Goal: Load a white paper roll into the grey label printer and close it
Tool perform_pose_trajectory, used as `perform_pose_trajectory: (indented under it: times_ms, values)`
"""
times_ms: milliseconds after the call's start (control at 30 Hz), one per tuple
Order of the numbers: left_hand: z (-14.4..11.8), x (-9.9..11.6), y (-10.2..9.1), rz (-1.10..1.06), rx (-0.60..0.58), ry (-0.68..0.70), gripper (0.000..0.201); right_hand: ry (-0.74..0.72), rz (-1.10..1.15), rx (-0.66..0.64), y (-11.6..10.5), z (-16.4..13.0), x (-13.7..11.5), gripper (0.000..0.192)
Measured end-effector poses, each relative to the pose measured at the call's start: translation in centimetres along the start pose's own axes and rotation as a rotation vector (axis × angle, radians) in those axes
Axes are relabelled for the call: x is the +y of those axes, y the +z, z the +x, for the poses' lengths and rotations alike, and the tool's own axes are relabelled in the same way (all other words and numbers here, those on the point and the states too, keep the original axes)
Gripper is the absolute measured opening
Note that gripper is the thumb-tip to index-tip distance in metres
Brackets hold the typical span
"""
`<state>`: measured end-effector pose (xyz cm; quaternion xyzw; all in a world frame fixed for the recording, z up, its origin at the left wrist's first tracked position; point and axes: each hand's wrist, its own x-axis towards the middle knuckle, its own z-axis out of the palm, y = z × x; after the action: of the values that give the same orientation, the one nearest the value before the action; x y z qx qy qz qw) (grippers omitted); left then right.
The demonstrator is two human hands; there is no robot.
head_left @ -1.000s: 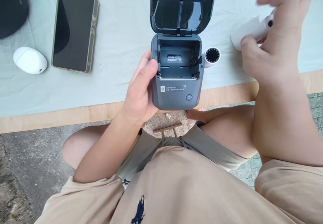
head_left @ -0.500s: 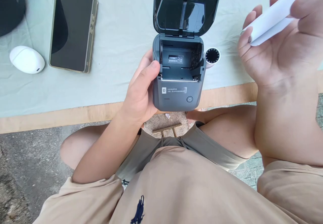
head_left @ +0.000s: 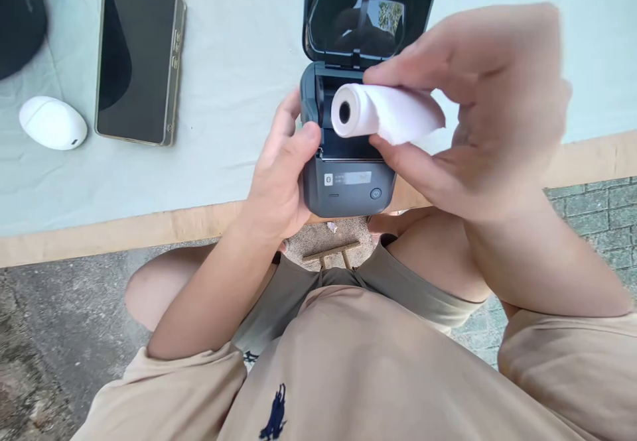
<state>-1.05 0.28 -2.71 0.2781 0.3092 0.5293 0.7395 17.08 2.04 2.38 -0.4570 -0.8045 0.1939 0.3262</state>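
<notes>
**Paper roll held over open printer, near edge of table**

Item 1. My right hand (head_left: 478,116): closed around a white paper roll (head_left: 383,113), thumb under it and fingers over the top. The hand is blurred, so the exact finger placing is unclear. The roll lies sideways, its long axis running left to right along the table edge, with the hollow core end facing left and the other end hidden in my palm.

Item 2. Small grey printer (head_left: 348,182): sits at the near edge of the table, overhanging it toward my lap. Its dark lid (head_left: 363,16) stands hinged up and back, leaving the paper bay open. The roll is directly above that bay, just over its front lip and not yet seated; its axis runs across the bay's width. I cannot tell whether roll and printer body touch.

Item 3. My left hand (head_left: 279,182): wrapped around the printer's left side, thumb on the top left corner, bracing it. This hand holds the printer only; the right hand alone carries the roll.

Item 4. Table (head_left: 239,96), covered with a pale cloth: a phone (head_left: 134,63) lies face up toward the far left, a white oval case (head_left: 52,123) just left of it, and a dark object (head_left: 20,16) at the far left corner.
</notes>
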Motion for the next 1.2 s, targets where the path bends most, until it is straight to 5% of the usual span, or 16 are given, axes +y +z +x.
perform_pose_trajectory:
  times_ms: [333, 533, 767, 1000, 1200]
  values:
    - [-0.7, 0.3, 0.4, 0.043, -0.029, 0.008, 0.03, -0.186, -0.217, 0.019, 1.0, 0.3, -0.2, 0.011]
    - [-0.6, 0.3, 0.4, 0.041, -0.026, 0.02, 0.032, -0.303, -0.267, 0.19, 1.4, 0.1, -0.2, 0.007]
    - [-0.7, 0.6, 0.4, 0.056, -0.016, -0.01, 0.028, -0.346, -0.267, 0.156, 1.6, -0.2, -0.5, 0.008]
    - [-0.7, 0.3, 0.2, 0.018, -0.043, 0.022, 0.046, -0.487, -0.149, 0.132, 2.2, -0.5, -0.3, 0.008]
    - [-0.6, 0.2, -0.2, 0.098, -0.056, 0.033, 0.065, -0.313, -0.154, 0.145, 1.0, -0.1, 0.1, 0.014]
